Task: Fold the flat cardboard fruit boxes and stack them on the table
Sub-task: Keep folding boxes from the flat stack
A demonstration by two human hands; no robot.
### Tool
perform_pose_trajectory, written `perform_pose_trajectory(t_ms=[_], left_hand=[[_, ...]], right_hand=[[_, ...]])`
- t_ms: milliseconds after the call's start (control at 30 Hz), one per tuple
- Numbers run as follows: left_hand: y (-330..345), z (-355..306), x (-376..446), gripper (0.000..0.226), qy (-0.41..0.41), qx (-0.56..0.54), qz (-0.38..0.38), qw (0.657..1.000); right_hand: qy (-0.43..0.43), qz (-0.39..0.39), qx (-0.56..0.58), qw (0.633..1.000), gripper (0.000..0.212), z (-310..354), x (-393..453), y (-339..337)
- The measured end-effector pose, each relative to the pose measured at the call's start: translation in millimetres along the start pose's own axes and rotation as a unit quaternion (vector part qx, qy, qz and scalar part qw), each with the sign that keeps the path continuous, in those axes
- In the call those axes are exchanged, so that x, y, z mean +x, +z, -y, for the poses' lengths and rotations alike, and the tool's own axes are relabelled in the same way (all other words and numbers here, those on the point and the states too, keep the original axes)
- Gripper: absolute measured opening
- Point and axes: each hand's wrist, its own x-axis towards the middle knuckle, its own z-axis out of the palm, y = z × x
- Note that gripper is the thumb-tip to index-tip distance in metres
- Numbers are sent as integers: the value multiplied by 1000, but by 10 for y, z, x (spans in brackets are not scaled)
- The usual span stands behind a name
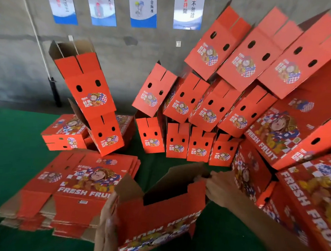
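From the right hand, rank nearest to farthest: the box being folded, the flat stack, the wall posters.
1. Box being folded: gripped by the right hand.
2. Flat stack: on the table, left.
3. Wall posters: far wall, top.

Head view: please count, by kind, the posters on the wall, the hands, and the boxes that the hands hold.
Posters: 4
Hands: 2, left hand and right hand
Held box: 1
Total: 7

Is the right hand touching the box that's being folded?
Touching. The head view shows the right hand pinching the brown flap at the far corner of the half-folded box, with no gap between fingers and cardboard.
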Motion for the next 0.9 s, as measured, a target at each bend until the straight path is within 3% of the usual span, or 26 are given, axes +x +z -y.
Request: perform_pose_trajectory(t_ms=[100, 200, 300, 400, 500, 567, 633, 733, 767, 833, 900], left_hand=[[81, 108, -150, 49, -6, 27, 18, 999], [163, -19, -38, 24, -116, -26, 23, 993], [175, -35, 209, 40, -128, 18, 27, 991], [323, -38, 430, 58, -148, 69, 53, 985], [528, 2, 479, 61, -141, 132, 57, 979], [641, 16, 434, 63, -133, 128, 49, 982], [744, 42, 401, 67, -84, 125, 68, 986], [895, 67, 364, 79, 26, 150, 161, 975], [967, 59, 349, 87, 56, 171, 193, 965], [1110, 30, 295, 102, 93, 217, 242, 941], [1187, 28, 241, 107, 105, 242, 265, 927]], right_hand=[[-3, -19, 46, 999, 27, -13, 77, 5], [-9, -31, 111, 993, 34, -43, 85, -22], [-15, -103, 260, 960, 37, -95, 24, 39], [52, -238, 329, 912, 17, -81, -108, 119], [135, -257, 374, 881, 34, -174, -174, 245], [160, -193, 343, 905, 31, -289, -237, 328], [164, -162, 251, 940, 43, -367, -330, 394], [197, -210, 140, 947, 44, -408, -489, 567], [253, -231, 156, 927, 62, -417, -552, 644], [378, -240, 280, 849, 95, -423, -684, 738], [412, -225, 444, 763, 103, -385, -736, 805]])
